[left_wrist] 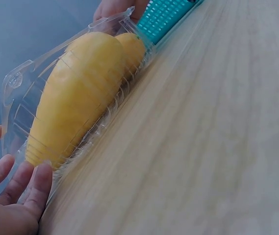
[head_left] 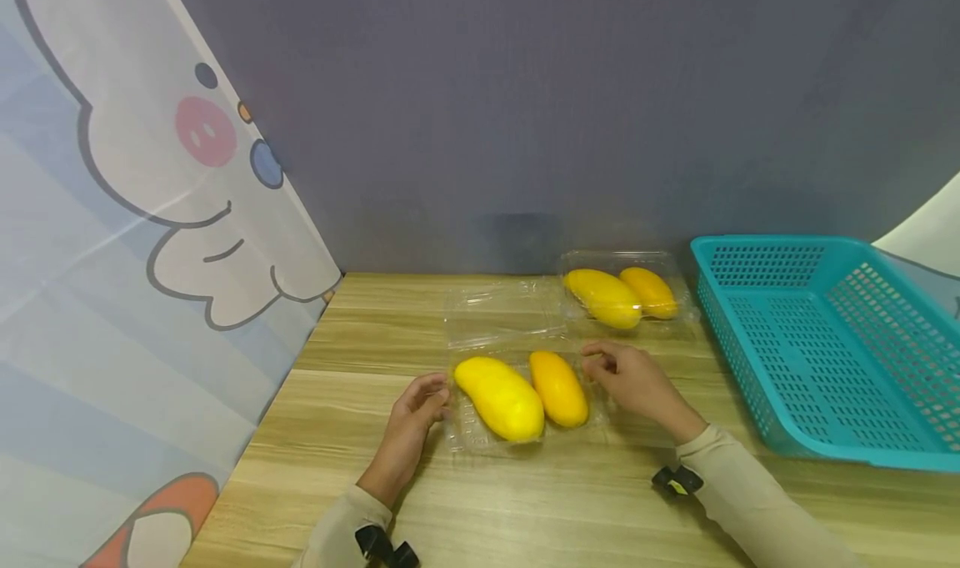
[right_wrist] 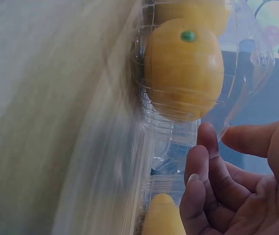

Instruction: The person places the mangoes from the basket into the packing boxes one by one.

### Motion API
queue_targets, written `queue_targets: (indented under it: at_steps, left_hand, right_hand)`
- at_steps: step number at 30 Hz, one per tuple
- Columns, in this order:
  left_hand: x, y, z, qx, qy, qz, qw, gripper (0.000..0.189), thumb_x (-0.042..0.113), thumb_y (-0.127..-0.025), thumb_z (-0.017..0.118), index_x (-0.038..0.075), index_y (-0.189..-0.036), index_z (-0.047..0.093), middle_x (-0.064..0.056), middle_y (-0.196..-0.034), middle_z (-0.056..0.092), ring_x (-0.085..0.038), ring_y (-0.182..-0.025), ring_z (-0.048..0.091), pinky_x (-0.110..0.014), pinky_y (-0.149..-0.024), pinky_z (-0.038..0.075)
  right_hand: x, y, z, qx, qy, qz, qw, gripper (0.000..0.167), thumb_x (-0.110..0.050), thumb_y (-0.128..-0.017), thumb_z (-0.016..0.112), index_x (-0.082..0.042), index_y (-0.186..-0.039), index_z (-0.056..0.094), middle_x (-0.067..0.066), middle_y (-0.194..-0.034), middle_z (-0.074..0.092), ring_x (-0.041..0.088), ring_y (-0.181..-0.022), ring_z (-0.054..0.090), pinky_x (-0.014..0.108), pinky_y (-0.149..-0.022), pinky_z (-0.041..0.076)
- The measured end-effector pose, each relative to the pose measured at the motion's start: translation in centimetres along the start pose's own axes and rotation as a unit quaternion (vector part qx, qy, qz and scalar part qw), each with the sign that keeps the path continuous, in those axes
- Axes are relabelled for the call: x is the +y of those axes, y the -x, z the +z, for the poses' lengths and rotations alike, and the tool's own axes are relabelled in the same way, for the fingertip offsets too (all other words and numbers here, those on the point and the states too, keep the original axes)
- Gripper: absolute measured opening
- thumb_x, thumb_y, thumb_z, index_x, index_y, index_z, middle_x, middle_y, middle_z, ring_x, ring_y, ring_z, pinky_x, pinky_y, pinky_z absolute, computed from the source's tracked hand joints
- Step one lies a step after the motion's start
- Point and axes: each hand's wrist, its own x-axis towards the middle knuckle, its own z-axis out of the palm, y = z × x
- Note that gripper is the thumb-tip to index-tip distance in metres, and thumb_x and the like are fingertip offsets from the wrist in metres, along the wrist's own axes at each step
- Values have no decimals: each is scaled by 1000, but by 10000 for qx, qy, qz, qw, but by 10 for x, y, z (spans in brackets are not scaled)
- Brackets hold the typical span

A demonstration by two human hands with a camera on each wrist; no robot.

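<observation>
A clear plastic clamshell box (head_left: 468, 434) sits on the table between both hands, its lid (head_left: 506, 309) folded back toward the wall. Inside lie a large yellow mango (head_left: 501, 399) and a smaller orange-yellow mango (head_left: 558, 389), which shows a green stem spot in the right wrist view. My left hand (head_left: 411, 422) rests fairly straight fingers against the box's left end, thumb apart at the rim. At the opposite end, my right hand (head_left: 636, 382) pinches the rim (right_wrist: 221, 131) between thumb and index finger, other fingers loosely bent below.
Behind and to the right stands a second clear box (head_left: 622, 259) with two mangoes (head_left: 603, 299) in it. A turquoise plastic basket (head_left: 780, 418) occupies the right side. A grey wall (head_left: 487, 118) closes off the back, and a cartoon-printed cloth (head_left: 112, 301) hangs along the left.
</observation>
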Motion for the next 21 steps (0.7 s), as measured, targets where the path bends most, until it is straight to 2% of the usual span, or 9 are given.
queue_targets:
  at_steps: [6, 11, 15, 18, 21]
  left_hand:
    - [1, 1, 0, 16, 71, 23, 10000, 39, 18, -97, 62, 0, -131, 54, -6, -108, 59, -15, -92, 61, -26, -81, 54]
    - [1, 2, -1, 27, 168, -34, 9998, 38, 11, -96, 59, -1, -132, 53, -5, -103, 58, -15, -87, 60, -25, -78, 53]
    - [2, 0, -3, -26, 272, -93, 9996, 37, 8, -97, 55, -2, -133, 51, -5, -100, 56, -14, -79, 56, -24, -70, 51]
    - [4, -4, -5, 45, 346, -131, 9993, 35, 12, -100, 53, -1, -133, 51, -3, -94, 56, -13, -73, 53, -23, -63, 48]
    - [6, -11, -8, 239, 346, -169, 9990, 35, 17, -101, 55, 0, -131, 53, 0, -90, 58, -11, -73, 52, -23, -60, 46]
  right_hand:
    - [-1, 2, 1, -47, 43, -81, 9999, 30, -21, -99, 61, -3, -122, 67, -4, -82, 73, 6, -70, 60, 26, -64, 48]
    - [-1, 4, 2, -87, 120, -95, 9998, 30, -22, -99, 61, -4, -123, 67, -6, -81, 72, 4, -68, 58, 25, -64, 47]
    - [-2, 4, 4, -107, 62, -147, 9998, 30, -21, -99, 61, -4, -122, 67, -6, -79, 71, 4, -65, 57, 23, -61, 46]
    - [-4, 3, 5, -115, 0, -175, 9998, 30, -21, -99, 61, -4, -122, 68, -5, -79, 71, 4, -64, 56, 22, -60, 45]
    - [-4, 3, 5, -154, -5, -185, 9997, 31, -21, -99, 60, -4, -123, 67, -5, -79, 71, 5, -65, 56, 23, -61, 46]
